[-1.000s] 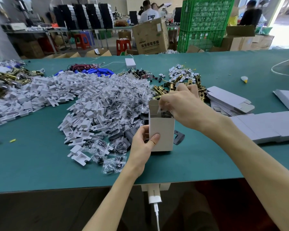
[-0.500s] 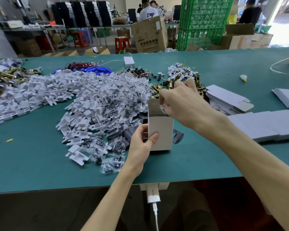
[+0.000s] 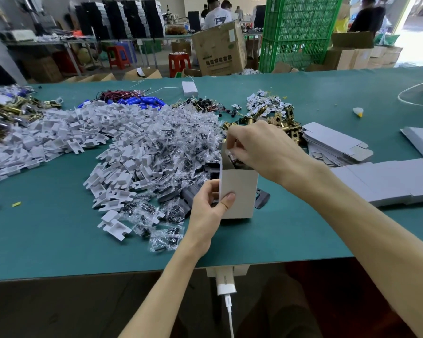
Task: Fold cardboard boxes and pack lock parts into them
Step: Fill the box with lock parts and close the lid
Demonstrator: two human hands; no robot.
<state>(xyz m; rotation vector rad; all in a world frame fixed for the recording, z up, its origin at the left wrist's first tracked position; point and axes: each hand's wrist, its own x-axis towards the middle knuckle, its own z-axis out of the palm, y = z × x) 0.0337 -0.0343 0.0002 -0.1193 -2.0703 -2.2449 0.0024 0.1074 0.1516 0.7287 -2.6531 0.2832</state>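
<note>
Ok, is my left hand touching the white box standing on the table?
Touching. The head view shows the left hand gripping the white box: its thumb lies flat on the front face, with the fingers wrapped behind the left edge.

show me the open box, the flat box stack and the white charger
open box [image 3: 241, 189]: head view, front wall
flat box stack [image 3: 332, 142]: head view, top sheet
white charger [image 3: 226, 286]: head view, plug body

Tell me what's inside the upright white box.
At the open top of the box, the right hand pinches a clear bag of dark parts. Anything deeper is hidden by the walls.
</note>
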